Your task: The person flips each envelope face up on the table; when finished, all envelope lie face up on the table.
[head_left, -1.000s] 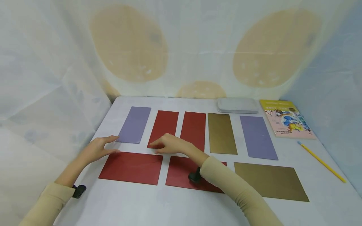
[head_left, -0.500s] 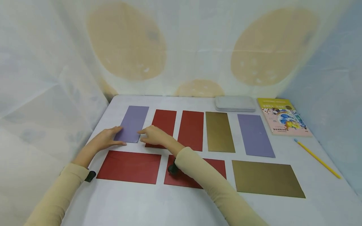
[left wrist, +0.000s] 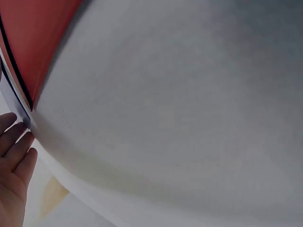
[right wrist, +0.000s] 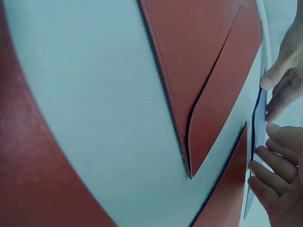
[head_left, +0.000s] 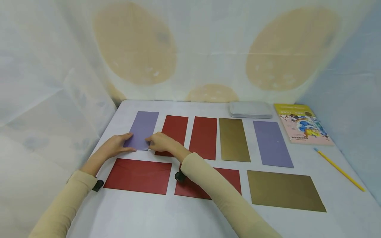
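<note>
A lilac envelope [head_left: 143, 127] lies at the far left of the back row on the white table. My left hand [head_left: 112, 146] touches its left edge and near corner, fingers extended and thumb apart. At its right edge are the fingertips of my right hand [head_left: 162, 142], which also hides part of a red envelope [head_left: 177, 127]. In the right wrist view, both hands meet the lilac envelope's edges from opposite sides, and the right hand's fingers [right wrist: 272, 177] are loosely bent. Another red envelope [head_left: 138, 177], with a flap line, lies in front of the left hand.
Rightward in the back row lie a red envelope [head_left: 203, 138], a gold one [head_left: 235, 140] and a lilac one [head_left: 273, 143]. Red [head_left: 226, 178] and gold [head_left: 285, 190] envelopes lie in front. A pale case [head_left: 250, 109], booklet [head_left: 303, 125] and yellow pencil [head_left: 339, 169] are beyond.
My left hand has moved right onto the lilac envelope's left side. My right hand has moved left, from the red envelope to the lilac one's right edge.
</note>
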